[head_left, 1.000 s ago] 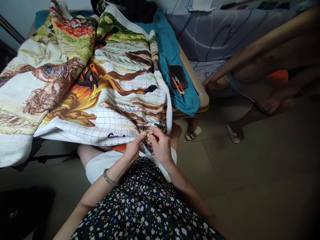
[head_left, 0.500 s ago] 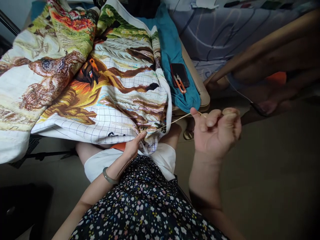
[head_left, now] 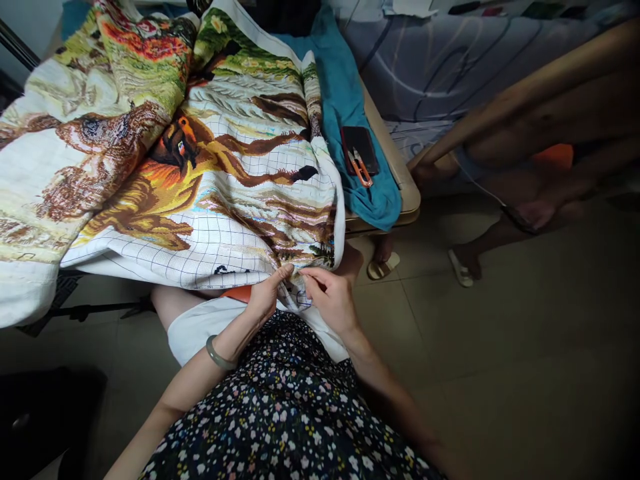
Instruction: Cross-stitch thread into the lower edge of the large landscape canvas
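Embroidered cloth is draped over the tabletop, its near edge pinched in the left hand, presumably for steadiness; alongside, the right hand is drawn into a fingertip pinch, any contents indiscernible.

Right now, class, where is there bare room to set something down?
Bare: teal cloth beyond the dark slab, between fabric and tan edge; floor between sandals and right forearm. Crowded: fabric's near edge, by left hand and right hand.
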Available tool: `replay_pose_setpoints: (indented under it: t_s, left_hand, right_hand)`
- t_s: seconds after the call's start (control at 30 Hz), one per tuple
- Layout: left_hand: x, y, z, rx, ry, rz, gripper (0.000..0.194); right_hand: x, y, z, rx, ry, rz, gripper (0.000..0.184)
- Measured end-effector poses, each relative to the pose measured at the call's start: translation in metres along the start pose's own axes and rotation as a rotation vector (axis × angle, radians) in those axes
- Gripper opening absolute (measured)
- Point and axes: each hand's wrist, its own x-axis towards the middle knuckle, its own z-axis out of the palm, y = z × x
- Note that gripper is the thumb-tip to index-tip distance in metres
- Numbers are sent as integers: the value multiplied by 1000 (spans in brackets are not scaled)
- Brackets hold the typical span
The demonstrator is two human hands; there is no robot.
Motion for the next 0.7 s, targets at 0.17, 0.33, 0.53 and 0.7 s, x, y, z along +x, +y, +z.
replay_pose_setpoints:
  t_s: [0.17,0.33,0.53,0.7]
  left_hand:
    - [1,-1,0,5,-2,-8,39]
    - [0,-1,0,-31,3,-17,38]
    - [1,-1,0,-45,6,-28,40]
    - [2,-1,0,-20,7,-39,37]
  right_hand:
    - [3,-2,1,-30,12,-10,27]
    - [4,-6,0,-92,31,-56,27]
    - [6,-8,0,-179,58,-117,24]
    - [4,-10,8,-85,56,-27,20]
